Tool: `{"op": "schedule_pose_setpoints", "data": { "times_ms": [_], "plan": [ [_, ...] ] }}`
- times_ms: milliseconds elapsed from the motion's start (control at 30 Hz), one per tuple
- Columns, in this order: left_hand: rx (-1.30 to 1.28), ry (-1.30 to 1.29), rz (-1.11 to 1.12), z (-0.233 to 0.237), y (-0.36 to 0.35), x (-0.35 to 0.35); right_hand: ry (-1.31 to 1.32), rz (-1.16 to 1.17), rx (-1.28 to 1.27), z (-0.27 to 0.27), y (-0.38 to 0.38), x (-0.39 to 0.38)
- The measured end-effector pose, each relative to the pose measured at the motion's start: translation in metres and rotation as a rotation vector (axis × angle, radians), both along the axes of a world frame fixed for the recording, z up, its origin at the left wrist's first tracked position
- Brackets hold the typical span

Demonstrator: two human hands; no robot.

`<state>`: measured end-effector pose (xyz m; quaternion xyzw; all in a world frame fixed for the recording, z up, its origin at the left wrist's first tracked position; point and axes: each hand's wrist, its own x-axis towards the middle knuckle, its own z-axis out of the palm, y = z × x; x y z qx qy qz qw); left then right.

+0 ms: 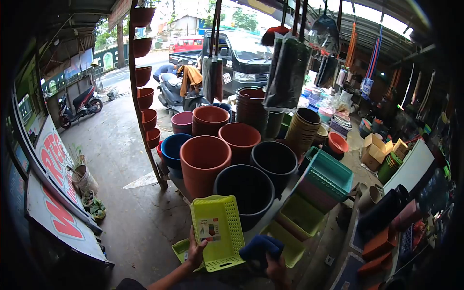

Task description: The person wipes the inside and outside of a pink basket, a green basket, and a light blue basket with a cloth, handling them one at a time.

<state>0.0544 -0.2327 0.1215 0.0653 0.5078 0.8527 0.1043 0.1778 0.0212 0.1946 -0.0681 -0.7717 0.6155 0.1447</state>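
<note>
My left hand (195, 252) is closed on the left side of a lime-green plastic basket (226, 244). The basket is tilted with its inside towards me, and its walls have rows of holes. A printed label (210, 230) sits inside it, close to my fingers. In my right hand (276, 271) is a bunched dark blue cloth (261, 248), by the basket's right edge. Part of a second lime-green basket (181, 249) shows behind my left wrist. To the right, more yellow-green baskets (286, 241) lie below a teal basket (333, 169).
Large plant pots, terracotta (203, 171) and black (241, 186), crowd the space ahead. A post with small hanging pots (145, 99) rises at left. Wrapped goods (288, 72) hang overhead. Further out are a parked scooter (181, 89), a dark truck (246, 63) and a bent-over person (164, 71).
</note>
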Motion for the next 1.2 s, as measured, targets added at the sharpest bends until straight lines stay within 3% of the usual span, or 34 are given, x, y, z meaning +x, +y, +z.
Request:
{"op": "schedule_pose_setpoints", "data": {
  "times_ms": [67, 100, 167, 200, 267, 300, 367, 400, 467, 500, 567, 600, 667, 700, 767, 833, 1033, 1100, 1133, 1200],
  "plan": [
    [-0.016, -0.026, 0.0, 0.027, 0.017, 0.009, 0.398, -0.171, -0.049, 0.059, -0.03, -0.018],
    [-0.005, 0.001, -0.004, 0.041, 0.025, 0.014, 0.395, -0.173, -0.05, 0.058, -0.027, -0.017],
    [0.028, 0.039, -0.014, 0.05, 0.04, 0.022, 0.416, -0.058, 0.26, 0.051, -0.02, -0.021],
    [0.023, 0.038, -0.012, 0.048, 0.047, 0.024, 0.416, -0.056, 0.254, 0.055, -0.018, -0.021],
    [0.016, 0.086, -0.035, 0.045, 0.06, 0.027, 0.376, -0.087, 0.016, 0.068, -0.015, -0.023],
    [0.035, 0.083, -0.059, 0.052, 0.066, 0.03, 0.377, -0.089, 0.011, 0.074, -0.014, -0.021],
    [0.028, 0.09, -0.088, 0.061, 0.074, 0.033, 0.357, -0.14, -0.324, 0.089, -0.012, -0.012],
    [0.027, 0.096, -0.112, 0.065, 0.078, 0.033, 0.357, -0.148, -0.323, 0.095, -0.006, -0.012],
    [0.031, 0.108, -0.129, 0.073, 0.088, 0.035, 0.621, -0.005, 0.341, 0.103, 0.008, -0.007],
    [0.034, 0.124, -0.139, 0.076, 0.093, 0.035, 0.61, -0.012, 0.345, 0.098, 0.008, -0.004],
    [0.035, 0.168, -0.143, 0.075, 0.103, 0.032, 0.34, 0.054, 0.82, 0.078, 0.001, -0.004],
    [0.036, 0.218, -0.143, 0.076, 0.109, 0.032, 0.318, 0.039, 0.818, 0.064, 0.0, -0.007],
    [0.079, 0.189, -0.199, 0.087, 0.117, 0.038, -0.044, 0.299, 0.972, 0.024, 0.004, -0.018],
    [0.041, 0.262, -0.21, 0.087, 0.12, 0.04, -0.052, 0.285, 0.988, -0.001, 0.009, -0.021],
    [0.008, 0.334, -0.244, 0.085, 0.124, 0.043, -0.098, 0.268, 0.994, 0.018, 0.008, -0.015],
    [0.129, 0.152, -0.278, 0.087, 0.125, 0.044, -0.132, 0.256, 1.001, 0.031, 0.01, -0.022],
    [0.078, 0.207, -0.423, 0.083, 0.131, 0.049, -0.075, 0.072, 1.053, 0.045, 0.023, -0.046],
    [0.033, 0.234, -0.465, 0.068, 0.13, 0.047, -0.088, -0.185, 0.944, 0.054, 0.03, -0.057],
    [-0.014, 0.259, -0.493, 0.062, 0.13, 0.045, -0.092, -0.194, 0.945, 0.057, 0.031, -0.062],
    [0.018, 0.214, -0.49, 0.084, 0.134, 0.04, -0.114, -0.308, 1.011, 0.064, 0.028, -0.069]
  ]
}}
